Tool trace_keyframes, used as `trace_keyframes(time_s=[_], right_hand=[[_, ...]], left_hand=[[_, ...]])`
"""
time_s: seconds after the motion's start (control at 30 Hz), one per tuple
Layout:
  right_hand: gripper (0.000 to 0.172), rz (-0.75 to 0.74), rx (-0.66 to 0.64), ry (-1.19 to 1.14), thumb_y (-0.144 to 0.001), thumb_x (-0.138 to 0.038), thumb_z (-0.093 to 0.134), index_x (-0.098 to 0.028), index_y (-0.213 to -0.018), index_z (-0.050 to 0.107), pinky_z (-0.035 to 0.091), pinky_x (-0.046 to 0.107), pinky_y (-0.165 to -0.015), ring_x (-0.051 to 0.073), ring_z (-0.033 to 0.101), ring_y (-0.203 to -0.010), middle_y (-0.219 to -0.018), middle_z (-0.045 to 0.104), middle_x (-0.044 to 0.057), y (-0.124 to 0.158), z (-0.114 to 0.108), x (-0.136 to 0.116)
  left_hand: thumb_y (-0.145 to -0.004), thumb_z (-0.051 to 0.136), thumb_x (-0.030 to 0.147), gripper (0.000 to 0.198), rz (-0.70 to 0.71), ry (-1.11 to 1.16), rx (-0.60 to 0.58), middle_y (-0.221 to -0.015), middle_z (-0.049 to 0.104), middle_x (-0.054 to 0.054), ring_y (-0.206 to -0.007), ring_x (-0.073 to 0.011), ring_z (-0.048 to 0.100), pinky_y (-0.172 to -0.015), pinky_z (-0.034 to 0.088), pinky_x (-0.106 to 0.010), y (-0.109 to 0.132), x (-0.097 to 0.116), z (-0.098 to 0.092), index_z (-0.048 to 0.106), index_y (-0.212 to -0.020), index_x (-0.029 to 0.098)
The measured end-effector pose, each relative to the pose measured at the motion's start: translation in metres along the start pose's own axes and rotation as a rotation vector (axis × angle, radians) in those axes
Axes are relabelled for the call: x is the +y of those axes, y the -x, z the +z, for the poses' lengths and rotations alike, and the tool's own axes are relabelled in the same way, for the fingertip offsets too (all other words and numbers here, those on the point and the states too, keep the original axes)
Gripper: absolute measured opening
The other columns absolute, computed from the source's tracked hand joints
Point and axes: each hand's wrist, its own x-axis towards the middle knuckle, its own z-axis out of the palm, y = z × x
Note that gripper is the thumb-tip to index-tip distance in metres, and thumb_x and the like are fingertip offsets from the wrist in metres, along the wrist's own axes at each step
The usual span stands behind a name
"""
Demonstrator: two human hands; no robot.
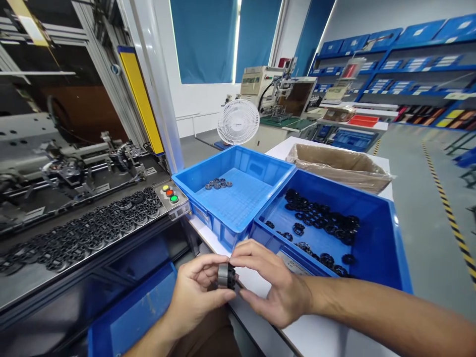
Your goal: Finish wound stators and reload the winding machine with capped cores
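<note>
Just in front of my body, my left hand [201, 286] grips a small motor stator core [223, 275], a grey metal ring, between thumb and fingers. A black toothed plastic end piece [231, 277] sits against the ring's right side. My right hand [269, 282] closes around that black piece, fingertips at its top and thumb near its bottom. Whether the piece is fully seated cannot be seen. Beyond my right hand, a blue bin [383, 238] holds many loose black plastic pieces [323, 215].
A second blue bin [256, 198] contains several small stator cores [217, 184]. Left, a machine bench carries rows of stator cores [107, 223] beside a button box [173, 198]. A white fan [238, 122] and a plastic-lined carton [338, 166] stand behind the bins.
</note>
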Motion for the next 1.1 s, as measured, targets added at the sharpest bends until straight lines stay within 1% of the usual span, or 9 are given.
trace_keyframes(time_s=[0.1, 0.23, 0.3, 0.4, 0.47, 0.53, 0.63, 0.8, 1.1], right_hand=[[0.047, -0.046, -0.001, 0.049, -0.082, -0.014, 0.064, -0.014, -0.127, 0.049, 0.056, 0.043, -0.084, 0.025, 0.062, -0.1, -0.103, 0.064, 0.014, -0.0002, 0.0009, 0.0028], [0.036, -0.117, -0.023, 0.171, -0.087, -0.009, 0.06, -0.017, -0.121, 0.053, 0.057, 0.039, -0.083, 0.022, 0.062, -0.096, -0.101, 0.063, 0.012, 0.0006, 0.0007, 0.0057], [0.032, -0.146, -0.029, 0.208, -0.089, -0.012, 0.06, -0.015, -0.12, 0.053, 0.058, 0.039, -0.083, 0.022, 0.063, -0.095, -0.1, 0.063, 0.013, 0.0015, 0.0002, 0.0065], [0.035, -0.144, -0.021, 0.224, -0.091, -0.019, 0.062, -0.011, -0.123, 0.051, 0.059, 0.04, -0.083, 0.022, 0.063, -0.095, -0.099, 0.064, 0.014, 0.0022, 0.0004, 0.008], [0.032, -0.137, -0.031, 0.221, -0.091, -0.017, 0.061, -0.011, -0.121, 0.052, 0.059, 0.04, -0.083, 0.022, 0.064, -0.095, -0.098, 0.064, 0.014, 0.002, 0.0011, 0.009], [0.029, -0.143, -0.033, 0.23, -0.091, -0.016, 0.061, -0.01, -0.118, 0.053, 0.059, 0.04, -0.083, 0.021, 0.064, -0.094, -0.098, 0.065, 0.014, 0.0018, 0.0017, 0.0098], [0.029, -0.162, -0.017, 0.242, -0.091, -0.02, 0.063, -0.008, -0.116, 0.054, 0.059, 0.04, -0.082, 0.022, 0.064, -0.093, -0.097, 0.065, 0.016, 0.0015, 0.0016, 0.0097], [0.027, -0.158, -0.048, 0.261, -0.091, -0.015, 0.062, -0.009, -0.115, 0.055, 0.06, 0.04, -0.081, 0.021, 0.065, -0.091, -0.097, 0.066, 0.015, 0.001, 0.0001, 0.0074], [0.024, -0.202, -0.057, 0.322, -0.093, -0.021, 0.061, -0.008, -0.113, 0.056, 0.059, 0.038, -0.077, 0.022, 0.065, -0.089, -0.093, 0.067, 0.015, 0.0032, -0.0027, 0.0067]], left_hand=[[-0.055, 0.09, 0.007, 0.046, 0.014, -0.01, 0.001, -0.089, 0.081, -0.006, -0.08, -0.0198, 0.077, -0.074, 0.059, -0.022, 0.0013, 0.0004, -0.0019, 0.077, -0.096, 0.024], [-0.055, 0.089, 0.006, 0.046, 0.028, -0.013, -0.016, -0.089, 0.081, -0.004, -0.081, -0.0189, 0.076, -0.073, 0.059, -0.021, 0.002, 0.0005, -0.0025, 0.078, -0.095, 0.025], [-0.055, 0.09, 0.007, 0.045, 0.02, -0.02, -0.025, -0.089, 0.081, -0.004, -0.079, -0.0193, 0.076, -0.071, 0.06, -0.022, 0.0021, -0.0001, -0.003, 0.078, -0.095, 0.024], [-0.055, 0.09, 0.01, 0.044, 0.002, -0.028, -0.024, -0.086, 0.08, -0.006, -0.078, -0.021, 0.076, -0.071, 0.061, -0.026, 0.0024, -0.0019, -0.0043, 0.077, -0.096, 0.022], [-0.055, 0.09, 0.01, 0.044, -0.002, -0.016, -0.014, -0.087, 0.08, -0.006, -0.079, -0.0217, 0.076, -0.072, 0.061, -0.027, 0.0026, -0.0031, -0.0048, 0.077, -0.096, 0.021], [-0.054, 0.09, 0.008, 0.045, -0.007, 0.003, -0.013, -0.088, 0.08, -0.006, -0.08, -0.0209, 0.076, -0.072, 0.06, -0.026, 0.0023, -0.0038, -0.0046, 0.077, -0.096, 0.021], [-0.056, 0.089, 0.006, 0.046, -0.015, 0.028, -0.034, -0.087, 0.081, -0.005, -0.079, -0.018, 0.076, -0.073, 0.059, -0.022, 0.0014, -0.0036, -0.0037, 0.077, -0.097, 0.023], [-0.057, 0.087, 0.003, 0.047, -0.006, 0.054, -0.039, -0.089, 0.081, -0.004, -0.08, -0.0152, 0.075, -0.073, 0.058, -0.018, 0.0007, -0.0027, -0.0032, 0.078, -0.098, 0.024], [-0.054, 0.088, 0.003, 0.05, -0.041, 0.058, -0.028, -0.088, 0.081, -0.006, -0.08, -0.0173, 0.076, -0.073, 0.059, -0.02, 0.0021, -0.0042, -0.0054, 0.078, -0.098, 0.024]])
